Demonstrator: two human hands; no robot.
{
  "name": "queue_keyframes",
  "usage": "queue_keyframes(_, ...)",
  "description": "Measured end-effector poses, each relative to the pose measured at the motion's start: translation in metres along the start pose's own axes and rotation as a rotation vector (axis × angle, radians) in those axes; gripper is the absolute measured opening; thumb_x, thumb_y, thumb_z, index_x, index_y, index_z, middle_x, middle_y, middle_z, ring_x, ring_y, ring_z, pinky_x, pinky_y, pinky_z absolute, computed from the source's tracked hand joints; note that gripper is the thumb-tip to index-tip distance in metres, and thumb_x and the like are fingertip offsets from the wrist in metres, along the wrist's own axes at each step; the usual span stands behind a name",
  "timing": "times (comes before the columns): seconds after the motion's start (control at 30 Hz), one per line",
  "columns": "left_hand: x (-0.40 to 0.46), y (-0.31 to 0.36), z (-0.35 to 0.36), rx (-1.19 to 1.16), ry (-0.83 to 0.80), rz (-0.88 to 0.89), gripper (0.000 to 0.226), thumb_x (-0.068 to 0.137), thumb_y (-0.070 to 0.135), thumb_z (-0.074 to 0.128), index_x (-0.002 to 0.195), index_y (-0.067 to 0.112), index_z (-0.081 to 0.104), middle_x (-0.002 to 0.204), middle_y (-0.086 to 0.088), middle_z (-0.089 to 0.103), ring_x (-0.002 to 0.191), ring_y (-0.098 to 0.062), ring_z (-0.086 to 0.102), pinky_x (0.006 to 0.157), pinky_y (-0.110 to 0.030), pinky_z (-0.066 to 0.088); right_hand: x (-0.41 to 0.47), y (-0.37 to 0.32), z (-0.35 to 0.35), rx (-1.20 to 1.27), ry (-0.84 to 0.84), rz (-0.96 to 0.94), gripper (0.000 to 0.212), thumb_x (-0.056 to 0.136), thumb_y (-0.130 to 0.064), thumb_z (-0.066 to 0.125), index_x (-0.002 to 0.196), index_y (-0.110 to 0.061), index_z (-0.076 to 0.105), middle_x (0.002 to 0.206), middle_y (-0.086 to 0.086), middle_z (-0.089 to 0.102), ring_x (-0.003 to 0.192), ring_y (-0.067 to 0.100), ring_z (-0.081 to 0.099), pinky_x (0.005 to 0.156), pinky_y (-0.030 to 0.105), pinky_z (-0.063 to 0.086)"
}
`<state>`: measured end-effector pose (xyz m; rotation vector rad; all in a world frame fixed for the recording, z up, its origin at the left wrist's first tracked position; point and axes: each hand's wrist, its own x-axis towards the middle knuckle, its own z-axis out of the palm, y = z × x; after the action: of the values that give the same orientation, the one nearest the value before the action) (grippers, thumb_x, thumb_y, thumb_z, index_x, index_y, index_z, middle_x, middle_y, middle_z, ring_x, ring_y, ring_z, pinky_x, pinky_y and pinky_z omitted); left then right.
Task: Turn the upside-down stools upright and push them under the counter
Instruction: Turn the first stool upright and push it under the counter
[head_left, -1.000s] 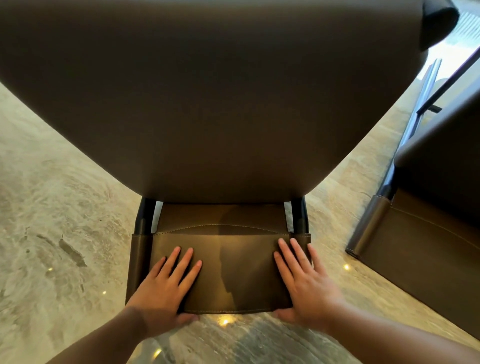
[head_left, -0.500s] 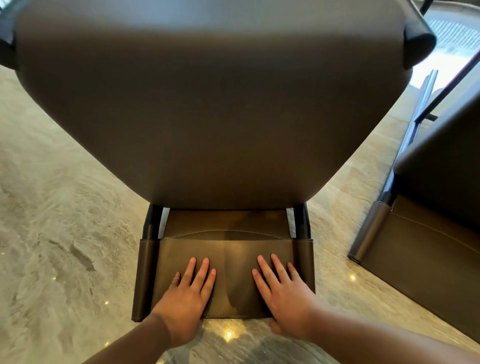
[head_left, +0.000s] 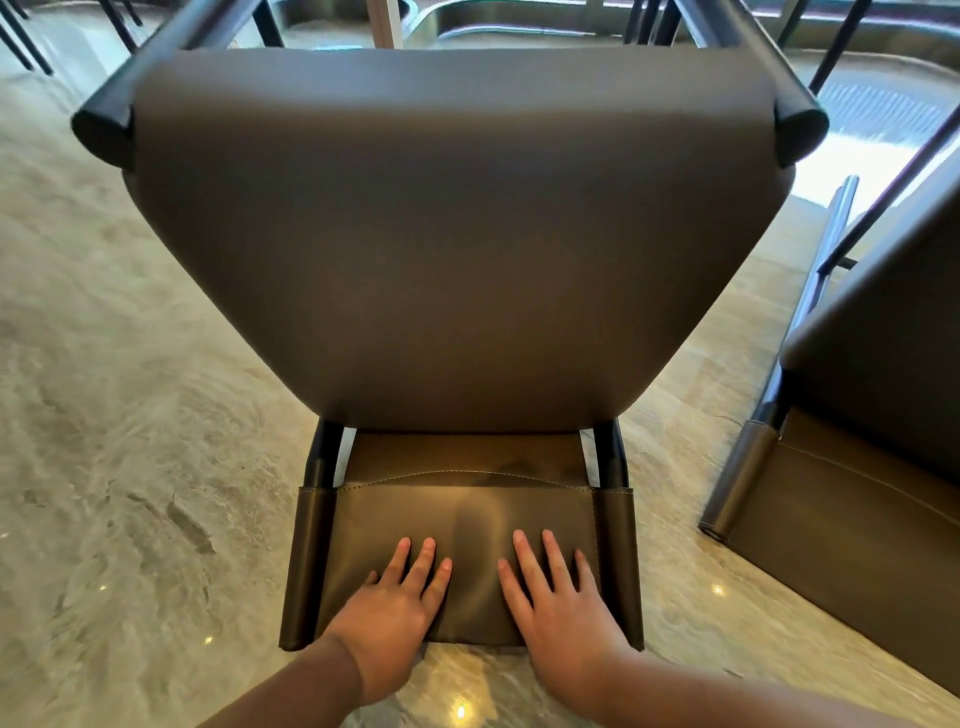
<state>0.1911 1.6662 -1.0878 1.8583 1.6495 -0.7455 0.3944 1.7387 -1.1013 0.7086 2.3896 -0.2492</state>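
A brown leather stool (head_left: 457, 234) stands upside down on the marble surface, its seat underside facing me and its dark legs (head_left: 737, 41) running up and away. Its backrest (head_left: 467, 504) lies nearest me. My left hand (head_left: 389, 618) and my right hand (head_left: 561, 618) rest side by side on the backrest's near edge. Their fingers are spread flat on the leather, and both thumbs are hidden below the edge.
A second upside-down brown stool (head_left: 857, 519) stands close at the right, its metal leg (head_left: 826, 249) slanting up. The beige marble surface (head_left: 130, 441) stretches left. More dark stool legs (head_left: 21, 41) show at the far left, with a curved channel behind.
My hands slid from the backrest's outer corners towards its middle. The view pulled back, so the stool's whole seat and its legs now show.
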Motion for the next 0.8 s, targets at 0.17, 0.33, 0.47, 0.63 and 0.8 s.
queue_keyframes(0.17,-0.009,-0.004,-0.010,0.005,-0.005,0.012,0.078,0.097,0.019,0.043,0.153,0.019,-0.010,0.161,-0.011,-0.017,0.148,-0.035,-0.012,0.117,-0.046,0.022,-0.004,-0.001,-0.007,-0.010,0.007,-0.024,0.072,0.104,-0.032,0.034,0.150,-0.016,-0.019,0.144,0.020,-0.039,0.140,0.050,-0.023,0.113,0.066,0.008)
queue_keyframes(0.33,-0.034,-0.008,-0.035,0.035,0.024,0.045,0.079,0.093,0.011,0.041,0.154,0.023,-0.009,0.162,-0.009,-0.013,0.149,-0.031,-0.009,0.110,-0.041,0.033,-0.020,0.005,-0.039,-0.007,-0.025,-0.046,0.081,0.100,-0.019,0.044,0.150,-0.019,-0.021,0.153,0.019,-0.032,0.141,0.048,-0.021,0.115,0.062,0.010)
queue_keyframes(0.47,-0.064,-0.014,-0.068,0.042,0.077,0.052,0.081,0.091,0.009,0.040,0.154,0.027,-0.008,0.163,-0.005,-0.011,0.150,-0.027,-0.005,0.108,-0.040,0.036,-0.046,0.011,-0.080,0.026,-0.034,-0.053,0.088,0.097,-0.011,0.047,0.149,-0.024,-0.022,0.155,0.015,-0.031,0.142,0.045,-0.021,0.116,0.058,0.009)
queue_keyframes(0.63,-0.120,-0.022,-0.140,0.006,0.129,0.065,0.080,0.089,0.010,0.040,0.154,0.031,-0.002,0.164,-0.002,-0.002,0.150,-0.023,0.005,0.114,-0.038,0.030,-0.095,0.022,-0.164,0.060,-0.020,-0.049,0.089,0.093,-0.006,0.047,0.151,-0.027,-0.017,0.159,0.011,-0.024,0.147,0.039,-0.011,0.117,0.052,0.017)
queue_keyframes(0.8,-0.190,-0.038,-0.261,-0.067,0.221,0.064,0.074,0.090,0.012,0.039,0.153,0.037,0.011,0.163,0.003,0.013,0.148,-0.017,0.020,0.116,-0.031,0.025,-0.150,0.053,-0.293,0.167,0.014,-0.048,0.083,0.093,-0.005,0.042,0.153,-0.033,-0.007,0.163,0.004,-0.011,0.149,0.032,0.001,0.115,0.045,0.024)
